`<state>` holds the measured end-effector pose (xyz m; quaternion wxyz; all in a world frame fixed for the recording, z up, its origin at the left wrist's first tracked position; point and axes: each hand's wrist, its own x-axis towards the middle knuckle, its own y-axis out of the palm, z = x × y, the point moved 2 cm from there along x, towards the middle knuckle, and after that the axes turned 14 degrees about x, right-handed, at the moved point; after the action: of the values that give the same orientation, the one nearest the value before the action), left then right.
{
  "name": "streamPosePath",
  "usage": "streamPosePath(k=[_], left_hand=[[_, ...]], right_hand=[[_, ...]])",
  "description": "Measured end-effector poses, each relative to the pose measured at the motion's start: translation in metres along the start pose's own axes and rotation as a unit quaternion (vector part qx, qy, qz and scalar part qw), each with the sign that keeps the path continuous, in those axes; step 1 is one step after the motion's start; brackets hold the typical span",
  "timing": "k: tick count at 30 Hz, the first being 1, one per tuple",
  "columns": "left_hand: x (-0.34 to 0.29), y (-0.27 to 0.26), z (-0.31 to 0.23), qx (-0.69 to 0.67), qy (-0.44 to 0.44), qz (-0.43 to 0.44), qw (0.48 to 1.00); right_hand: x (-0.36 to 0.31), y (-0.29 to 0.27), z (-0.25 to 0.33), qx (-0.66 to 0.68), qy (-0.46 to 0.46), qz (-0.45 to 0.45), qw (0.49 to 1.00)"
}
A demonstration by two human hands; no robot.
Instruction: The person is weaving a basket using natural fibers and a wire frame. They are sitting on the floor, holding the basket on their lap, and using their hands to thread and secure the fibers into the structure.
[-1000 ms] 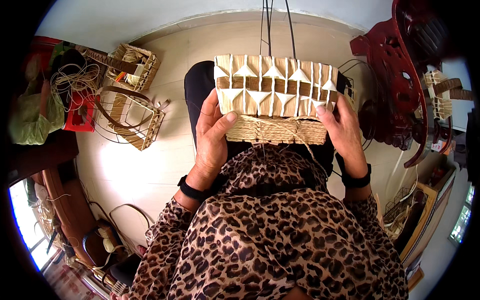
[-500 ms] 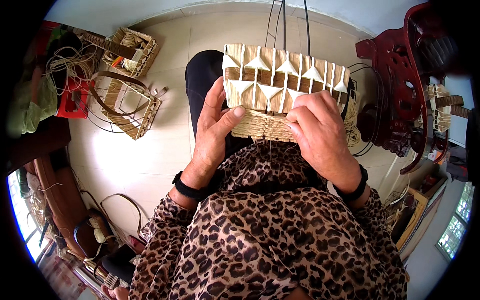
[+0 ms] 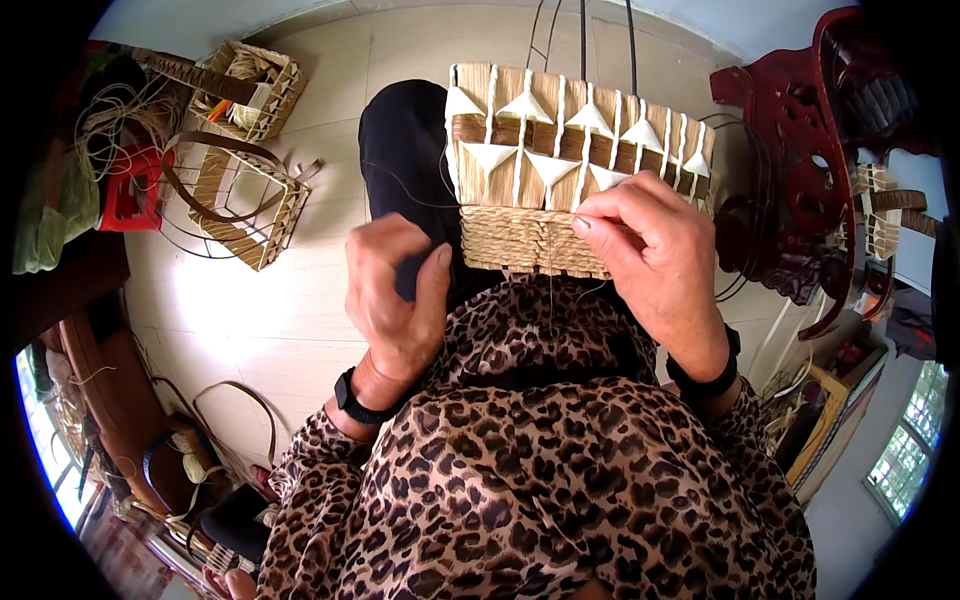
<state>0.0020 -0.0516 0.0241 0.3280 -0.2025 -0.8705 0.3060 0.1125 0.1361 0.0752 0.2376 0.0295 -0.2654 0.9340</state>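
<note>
A woven straw basket (image 3: 500, 240) rests tilted on my lap. Its upper panel (image 3: 500, 180) is pale, with a brown band, white cords and white triangles; the lower part is braided rope. My right hand (image 3: 655, 260) is closed at the seam between the two, thumb and forefinger pinched on the basket; whether a needle or thread end is between them is hidden. Apart from the basket, my left hand (image 3: 390, 295) hangs to its left, fingers loosely curled, thumb sticking out, nothing visible in it. A thin dark thread (image 3: 405, 190) loops out from the basket's left edge.
On the floor to the left stand a filled basket (image 3: 270, 100) and an open-frame basket (image 3: 240, 215) with a brown strap, beside a red container (image 3: 135, 190) and tangled cords. At the right is a dark red carved wooden chair (image 3: 770, 150). Dark metal rods (image 3: 583, 40) rise behind the basket.
My left hand has let go of the basket's left side and drawn down and left. The dark thread now shows as a loop. The basket has shifted slightly upward; my right hand stays on it.
</note>
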Motion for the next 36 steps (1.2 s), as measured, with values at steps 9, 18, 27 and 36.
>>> streamPosePath(k=[9,18,27,36], left_hand=[[0.014,0.008,-0.031,0.086,0.257,0.015,0.963],[0.013,0.014,-0.034,0.049,0.28,0.046,0.958],[0.009,0.015,-0.033,0.049,0.275,0.023,0.96],[0.004,0.015,-0.032,0.06,0.279,0.016,0.958]], right_hand=[[-0.003,0.008,0.007,0.005,0.019,-0.026,0.999],[-0.004,0.008,0.011,-0.004,0.036,-0.012,0.999],[-0.002,0.01,0.012,-0.032,0.051,0.002,0.998],[-0.005,0.008,0.012,-0.009,0.05,0.012,0.999]])
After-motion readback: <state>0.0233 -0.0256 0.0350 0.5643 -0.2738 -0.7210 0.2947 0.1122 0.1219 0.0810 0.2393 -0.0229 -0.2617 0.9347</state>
